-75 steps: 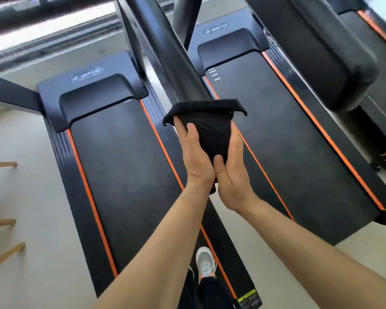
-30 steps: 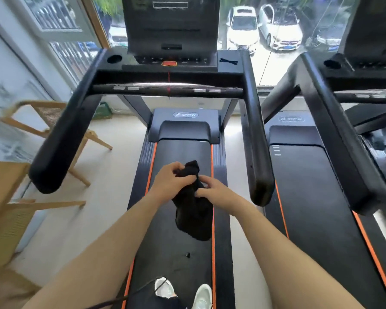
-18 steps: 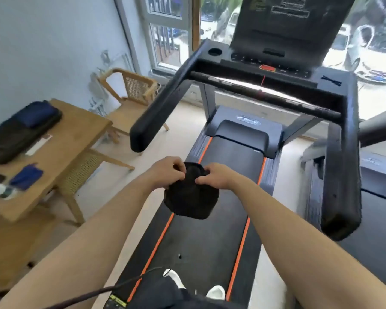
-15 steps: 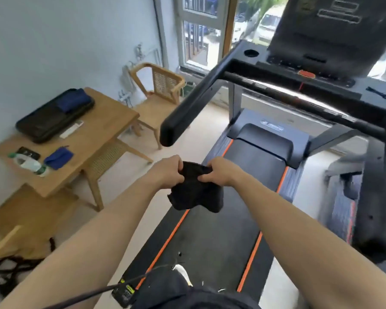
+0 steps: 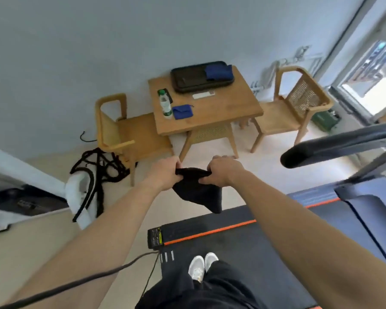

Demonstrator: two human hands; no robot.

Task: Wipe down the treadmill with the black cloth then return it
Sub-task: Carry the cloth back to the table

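The black cloth (image 5: 198,192) hangs bunched between both hands, held out in front of me above the floor. My left hand (image 5: 165,175) grips its left top edge and my right hand (image 5: 221,171) grips its right top edge. The treadmill (image 5: 243,246) lies below and to the right, its black belt edged with an orange stripe; I stand on its rear end in white shoes. One black handrail (image 5: 334,149) juts in from the right.
A wooden table (image 5: 210,112) stands ahead by the wall with a black tray (image 5: 187,80), blue cloths, a water bottle (image 5: 165,104) and a small card. Wooden chairs (image 5: 125,134) flank it. Tangled black cables (image 5: 98,168) lie on the floor at left.
My view has swung left from the treadmill console to the table and chairs. Both hands stay on the cloth, which moved from over the belt to over the floor.
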